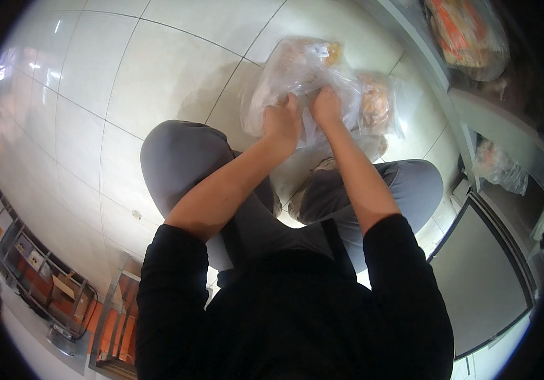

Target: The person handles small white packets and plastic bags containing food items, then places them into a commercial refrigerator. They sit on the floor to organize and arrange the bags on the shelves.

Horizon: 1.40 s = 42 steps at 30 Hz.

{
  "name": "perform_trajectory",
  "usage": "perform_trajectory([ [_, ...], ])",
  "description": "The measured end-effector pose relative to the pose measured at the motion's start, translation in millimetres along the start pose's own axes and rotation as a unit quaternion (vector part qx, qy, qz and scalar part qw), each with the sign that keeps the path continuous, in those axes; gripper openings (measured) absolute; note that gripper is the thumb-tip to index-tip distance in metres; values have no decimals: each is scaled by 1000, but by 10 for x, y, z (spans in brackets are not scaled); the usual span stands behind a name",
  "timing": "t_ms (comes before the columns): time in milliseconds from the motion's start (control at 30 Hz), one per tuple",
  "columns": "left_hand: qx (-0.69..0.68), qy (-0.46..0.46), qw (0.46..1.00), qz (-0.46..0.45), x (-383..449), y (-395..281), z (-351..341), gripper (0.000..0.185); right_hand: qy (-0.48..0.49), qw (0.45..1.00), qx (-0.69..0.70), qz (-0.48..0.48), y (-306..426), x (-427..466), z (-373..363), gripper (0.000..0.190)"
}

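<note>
On the tiled floor between my knees lies a large clear plastic bag (pixel 272 71). My left hand (pixel 283 121) is closed on its near edge, thumb uppermost. A short way to the right, my right hand (pixel 326 107) grips the same bag with curled fingers. Something orange-yellow (pixel 332 53) shows at the far end of the bag; its kind is too blurred to tell. Just right of my right hand rests a smaller clear bag (pixel 376 102) with orange contents. Another piece of clear plastic (pixel 369 145) lies close to my right shoe.
To the right stands a metal-framed cabinet (pixel 462 114), with a bagged orange-and-yellow item (pixel 471 38) and another plastic bag (pixel 497 164) inside. Its grey door panel (pixel 485 275) stands open near my right side. Metal racks (pixel 39 256) with boxes line the lower left, beside a metal frame (pixel 115 313).
</note>
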<state>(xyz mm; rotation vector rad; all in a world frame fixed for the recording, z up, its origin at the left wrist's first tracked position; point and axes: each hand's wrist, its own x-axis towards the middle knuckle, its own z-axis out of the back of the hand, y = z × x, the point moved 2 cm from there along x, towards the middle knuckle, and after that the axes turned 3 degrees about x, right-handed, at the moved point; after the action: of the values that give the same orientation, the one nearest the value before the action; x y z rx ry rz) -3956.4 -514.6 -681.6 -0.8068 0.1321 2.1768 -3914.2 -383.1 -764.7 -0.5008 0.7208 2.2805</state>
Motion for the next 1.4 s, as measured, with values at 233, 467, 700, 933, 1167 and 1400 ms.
perform_trajectory([
  [233,-39,-40,998,-8,-46,-95,19,38,94,962,-254,-32,-320,514,29,31],
  [467,-19,29,998,-55,-73,-127,77,35,318,931,-178,1,-383,880,274,56],
  [700,-17,53,997,-46,-136,-153,148,29,151,967,-175,105,-427,605,261,40],
  [933,48,179,982,-20,-177,-200,199,35,134,979,-28,151,39,270,728,24],
  [1167,81,160,984,11,-159,-211,99,44,216,952,204,78,219,100,949,19],
  [1400,23,101,994,31,-120,-111,127,57,137,942,23,305,182,-24,809,19],
])
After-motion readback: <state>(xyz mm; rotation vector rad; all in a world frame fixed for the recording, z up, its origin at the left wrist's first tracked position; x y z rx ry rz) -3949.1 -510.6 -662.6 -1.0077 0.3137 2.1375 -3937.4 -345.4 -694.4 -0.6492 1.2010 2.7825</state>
